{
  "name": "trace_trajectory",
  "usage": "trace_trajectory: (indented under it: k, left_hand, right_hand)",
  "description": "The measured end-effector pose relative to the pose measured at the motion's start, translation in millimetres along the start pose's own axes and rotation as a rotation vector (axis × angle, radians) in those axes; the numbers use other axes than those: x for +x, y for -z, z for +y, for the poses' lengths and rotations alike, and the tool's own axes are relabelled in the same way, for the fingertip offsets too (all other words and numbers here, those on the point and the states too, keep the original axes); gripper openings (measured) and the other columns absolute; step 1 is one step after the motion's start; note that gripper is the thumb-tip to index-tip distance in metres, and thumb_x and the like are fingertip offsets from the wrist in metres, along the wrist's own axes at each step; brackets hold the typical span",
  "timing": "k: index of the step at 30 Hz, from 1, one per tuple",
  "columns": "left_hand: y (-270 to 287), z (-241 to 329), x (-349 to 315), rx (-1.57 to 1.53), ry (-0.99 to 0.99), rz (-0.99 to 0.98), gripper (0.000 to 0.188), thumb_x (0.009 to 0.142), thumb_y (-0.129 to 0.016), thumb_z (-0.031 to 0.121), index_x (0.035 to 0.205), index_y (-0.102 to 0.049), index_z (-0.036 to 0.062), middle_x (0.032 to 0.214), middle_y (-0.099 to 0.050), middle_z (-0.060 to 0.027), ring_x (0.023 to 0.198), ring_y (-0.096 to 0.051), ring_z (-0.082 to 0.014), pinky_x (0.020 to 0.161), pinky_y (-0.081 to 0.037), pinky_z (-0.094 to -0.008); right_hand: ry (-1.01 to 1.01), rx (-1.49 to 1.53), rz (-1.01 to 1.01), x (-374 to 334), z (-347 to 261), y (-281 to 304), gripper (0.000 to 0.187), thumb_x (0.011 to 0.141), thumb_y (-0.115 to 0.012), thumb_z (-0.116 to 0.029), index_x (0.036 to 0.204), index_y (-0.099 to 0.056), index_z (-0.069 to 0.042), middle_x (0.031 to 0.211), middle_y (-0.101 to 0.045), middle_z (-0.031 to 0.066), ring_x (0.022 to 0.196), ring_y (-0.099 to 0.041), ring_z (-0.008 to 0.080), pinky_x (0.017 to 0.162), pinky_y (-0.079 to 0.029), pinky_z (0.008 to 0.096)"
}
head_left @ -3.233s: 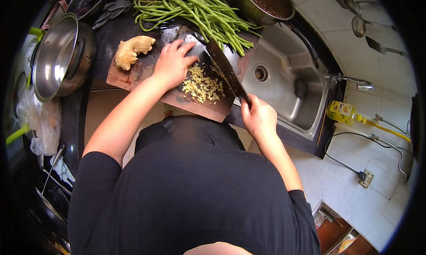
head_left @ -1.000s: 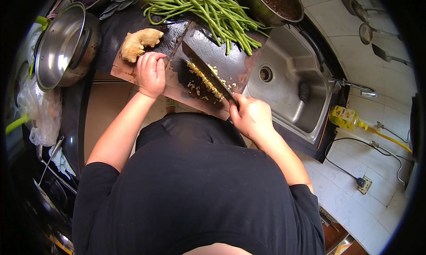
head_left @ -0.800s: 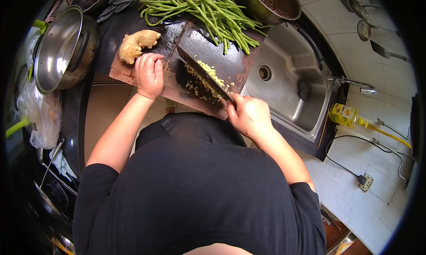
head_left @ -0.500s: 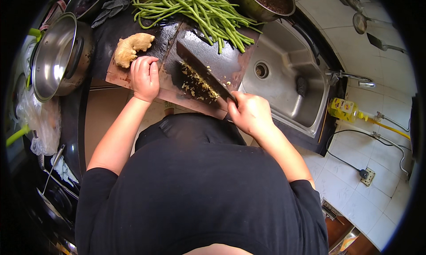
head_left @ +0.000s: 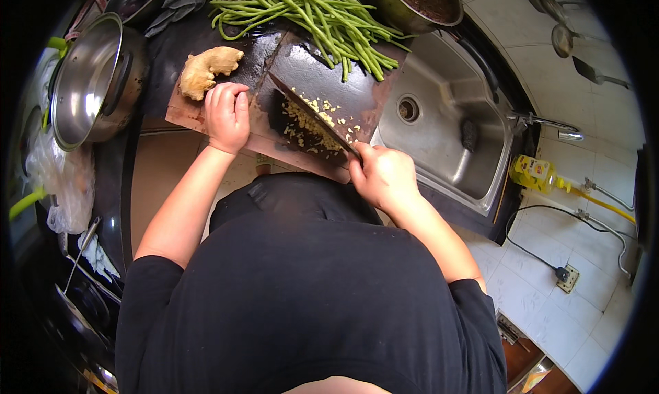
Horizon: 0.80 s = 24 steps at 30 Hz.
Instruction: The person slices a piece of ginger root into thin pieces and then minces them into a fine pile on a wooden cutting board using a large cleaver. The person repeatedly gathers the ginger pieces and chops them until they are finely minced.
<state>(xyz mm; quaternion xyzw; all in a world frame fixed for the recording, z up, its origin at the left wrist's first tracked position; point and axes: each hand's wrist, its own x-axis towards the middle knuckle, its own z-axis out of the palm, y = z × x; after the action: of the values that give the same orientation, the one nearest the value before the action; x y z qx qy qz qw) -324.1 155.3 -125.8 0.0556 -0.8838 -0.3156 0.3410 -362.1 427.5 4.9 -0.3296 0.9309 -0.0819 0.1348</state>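
Observation:
My right hand point(head_left: 386, 177) is closed round the handle of a kitchen knife point(head_left: 305, 109). The dark blade slants up and left, thin edge-on, over finely chopped pale-yellow bits point(head_left: 299, 128). These lie on both sides of the blade on a dark, wet cutting surface point(head_left: 302, 64). At the near edge of that surface rests my left hand point(head_left: 228, 119), fingers loosely curled and nothing visible in them. Just beyond its fingers sits a knobbly piece of ginger root point(head_left: 204, 69). A heap of long green beans point(head_left: 309, 16) lies at the far side.
To the right is a steel sink point(head_left: 439, 112) with a tap point(head_left: 559, 128); a yellow detergent bottle point(head_left: 532, 172) stands beside it. A pot with brown contents point(head_left: 424, 3) is at the far right. On the left are a steel pot point(head_left: 86, 85) and a plastic bag point(head_left: 65, 181).
The knife has tilted from showing its broad face to nearly edge-on and shifted slightly, so chopped bits now show on both sides. My left hand has stayed in about the same place.

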Motion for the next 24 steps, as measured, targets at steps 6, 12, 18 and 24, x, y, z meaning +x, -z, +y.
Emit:
trace_trajectory:
  k: [6, 12, 18, 24]
  left_hand:
    - [0, 0, -1, -0.002, 0.0, 0.006, 0.009, 0.087, -0.055, 0.011, 0.093, -0.059, 0.0053, 0.09, -0.059, -0.0109, 0.087, -0.054, -0.0306, 0.08, -0.042, -0.0398]
    - [1, 0, 0, 0.009, -0.007, 0.014, 0.009, 0.087, -0.055, 0.01, 0.093, -0.059, 0.0053, 0.09, -0.059, -0.0107, 0.087, -0.055, -0.0305, 0.08, -0.042, -0.0397]
    - [2, 2, 0, -0.002, 0.002, 0.011, 0.008, 0.086, -0.056, 0.01, 0.092, -0.059, 0.0055, 0.09, -0.059, -0.0107, 0.087, -0.055, -0.0304, 0.08, -0.042, -0.0393]
    - [0, 1, 0, 0.003, 0.003, 0.013, 0.008, 0.086, -0.056, 0.01, 0.092, -0.059, 0.0058, 0.089, -0.059, -0.0104, 0.088, -0.055, -0.0302, 0.081, -0.042, -0.0391]
  right_hand:
    - [0.034, -0.007, 0.0, 1, 1, -9, 0.018, 0.083, -0.058, -0.023, 0.088, -0.063, -0.007, 0.066, -0.063, 0.0134, 0.062, -0.064, 0.0323, 0.058, -0.052, 0.0428]
    - [0.013, 0.007, -0.058, -2, -5, -1, 0.02, 0.084, -0.056, -0.024, 0.092, -0.064, -0.008, 0.071, -0.065, 0.0137, 0.066, -0.065, 0.0329, 0.062, -0.052, 0.0436]
    - [-0.06, 0.036, -0.072, 3, -3, 8, 0.021, 0.083, -0.057, -0.024, 0.093, -0.066, -0.008, 0.07, -0.064, 0.0156, 0.066, -0.063, 0.0347, 0.063, -0.051, 0.0446]
    - [-0.1, 0.053, -0.071, 3, 5, 4, 0.022, 0.084, -0.057, -0.025, 0.095, -0.067, -0.009, 0.073, -0.065, 0.015, 0.068, -0.064, 0.0353, 0.064, -0.051, 0.0442]
